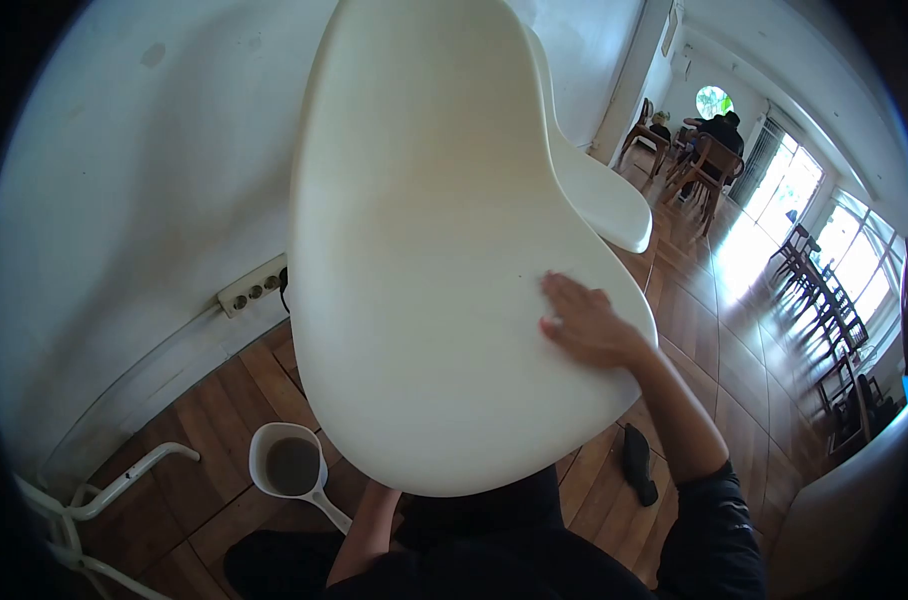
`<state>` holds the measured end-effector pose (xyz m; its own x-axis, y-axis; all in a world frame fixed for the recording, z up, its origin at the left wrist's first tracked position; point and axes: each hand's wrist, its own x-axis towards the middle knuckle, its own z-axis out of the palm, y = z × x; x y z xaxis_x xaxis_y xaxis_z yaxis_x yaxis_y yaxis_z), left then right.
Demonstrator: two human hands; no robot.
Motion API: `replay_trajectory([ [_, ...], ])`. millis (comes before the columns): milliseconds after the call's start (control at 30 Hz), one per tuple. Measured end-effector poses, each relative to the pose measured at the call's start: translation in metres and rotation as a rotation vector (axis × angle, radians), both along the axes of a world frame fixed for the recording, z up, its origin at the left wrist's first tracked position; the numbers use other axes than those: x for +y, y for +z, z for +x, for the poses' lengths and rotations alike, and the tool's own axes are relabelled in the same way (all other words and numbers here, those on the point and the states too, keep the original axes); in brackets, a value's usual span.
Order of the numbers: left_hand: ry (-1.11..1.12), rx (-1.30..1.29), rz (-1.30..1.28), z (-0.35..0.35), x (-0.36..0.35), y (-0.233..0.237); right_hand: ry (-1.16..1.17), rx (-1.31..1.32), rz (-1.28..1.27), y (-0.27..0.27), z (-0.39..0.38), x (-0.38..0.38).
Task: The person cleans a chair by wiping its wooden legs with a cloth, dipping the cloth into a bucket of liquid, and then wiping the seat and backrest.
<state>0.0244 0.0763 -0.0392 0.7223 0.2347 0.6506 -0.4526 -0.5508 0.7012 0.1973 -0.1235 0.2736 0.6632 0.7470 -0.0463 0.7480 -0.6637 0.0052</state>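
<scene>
A cream-white moulded chair seat [444,300] fills the middle of the view, its tall back against the wall side. On the right part of the seat lies my right hand [586,322], palm down with its fingers stretched out and slightly blurred. My left forearm reaches under the front edge of the seat, and the seat hides that hand. A white dipper [260,462] with murky liquid in it stands on the floor at the lower left, its handle beside my left forearm.
A socket strip [254,285] runs along the white wall [124,200]. White metal legs [139,480] are at the lower left. A black shoe [636,465] lies on the wooden floor. Another white seat [604,200] is behind. People sit on chairs far back, with more chairs at right.
</scene>
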Motion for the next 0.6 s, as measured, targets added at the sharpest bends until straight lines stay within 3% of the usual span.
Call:
replay_trajectory([
  [33,-0.164,-0.001,-0.228,0.000,-0.002,0.007,0.072,-0.005,-0.002,-0.002,-0.015,0.010],
  [133,-0.043,0.006,-0.106,0.004,-0.003,0.024,0.309,0.086,0.017,-0.004,-0.059,0.039],
  [300,0.006,-0.002,-0.060,0.012,-0.002,0.042,0.661,-0.043,0.192,-0.007,-0.130,0.061],
  [433,0.021,0.005,-0.041,0.012,-0.002,0.045,0.715,-0.176,0.232,-0.014,-0.168,0.060],
  [500,0.025,0.019,-0.038,0.010,-0.001,0.045,0.899,-0.242,0.358,-0.013,-0.172,0.051],
  [533,0.025,0.023,-0.041,0.009,-0.001,0.046,0.945,0.030,0.469,-0.008,-0.173,0.046],
  [567,0.026,0.028,-0.043,0.008,-0.001,0.046,0.948,0.031,0.472,-0.005,-0.170,0.041],
  [600,0.027,0.033,-0.045,0.008,0.000,0.045,0.909,0.268,0.607,-0.001,-0.166,0.036],
])
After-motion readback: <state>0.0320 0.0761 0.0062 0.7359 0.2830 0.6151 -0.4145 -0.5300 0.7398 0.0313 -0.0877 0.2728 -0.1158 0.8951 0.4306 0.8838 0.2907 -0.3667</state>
